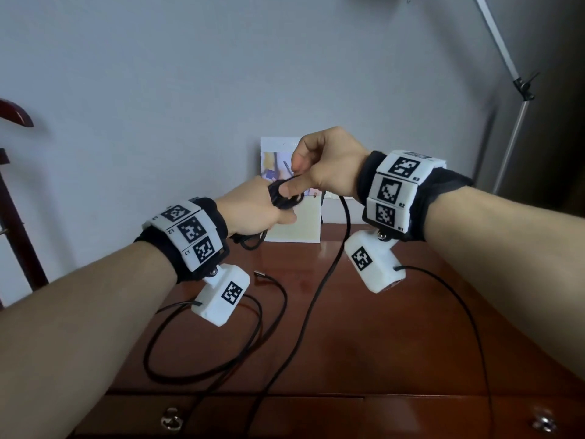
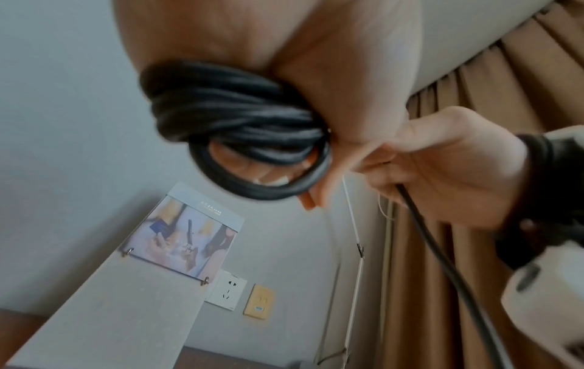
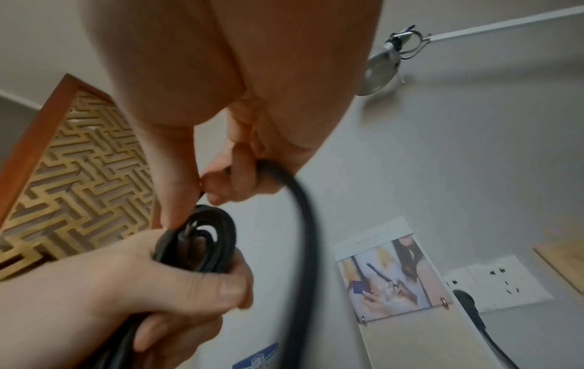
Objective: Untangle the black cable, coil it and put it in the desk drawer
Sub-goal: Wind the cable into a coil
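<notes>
Above the back of the wooden desk [image 1: 380, 327], my left hand [image 1: 253, 209] grips a small coil of the black cable [image 1: 285, 195], wound in several turns round its fingers [image 2: 271, 178]. My right hand [image 1: 305, 175] is just above the coil and pinches the free run of the cable [image 3: 303, 219] between thumb and fingers. From there the cable [image 1: 319, 289] hangs down, crosses the desk and drops over the front edge. A loose loop [image 1: 202, 372] with a metal plug end [image 1: 261, 274] lies on the desk at the left. The drawer fronts [image 1: 316, 416] below are closed.
A picture card [image 1: 294, 229] leans on the wall behind my hands, with wall sockets [image 2: 226, 289] beside it. A lamp pole [image 1: 514, 134] stands at the right and dark wooden furniture [image 1: 15, 115] at the left. Thin camera leads [image 1: 468, 315] trail from both wrists. Metal drawer pulls [image 1: 171, 419] show at the front.
</notes>
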